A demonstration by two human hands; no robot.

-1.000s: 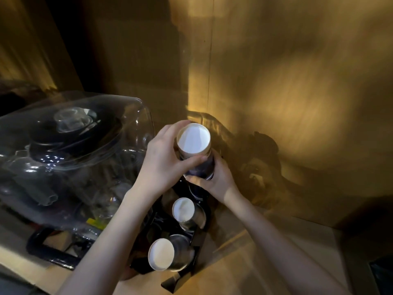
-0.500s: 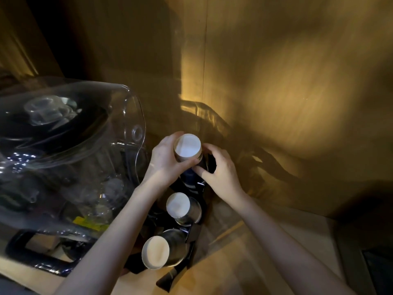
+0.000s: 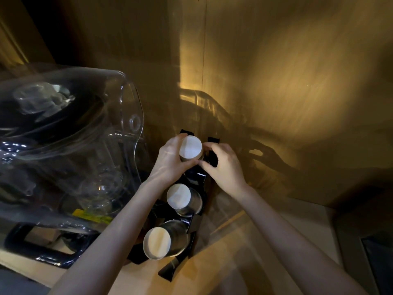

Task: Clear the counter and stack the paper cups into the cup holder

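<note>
Head view: both bare hands close around a stack of paper cups (image 3: 190,148) whose white round base faces the camera, at the far slot of a black plastic cup holder (image 3: 198,211). The left hand (image 3: 170,161) wraps the stack's left side with fingers curled; the right hand (image 3: 225,165) pinches its right side, thumb and fingertips touching the rim. Two more upturned cup stacks sit in the holder: a middle stack (image 3: 180,198) and a near stack (image 3: 158,242), both tilted toward the camera. The holder stands on a light wooden counter (image 3: 229,248), near its back edge against a brown wall panel (image 3: 297,81). Just left of the holder stands a large clear plastic container (image 3: 70,145).
</note>
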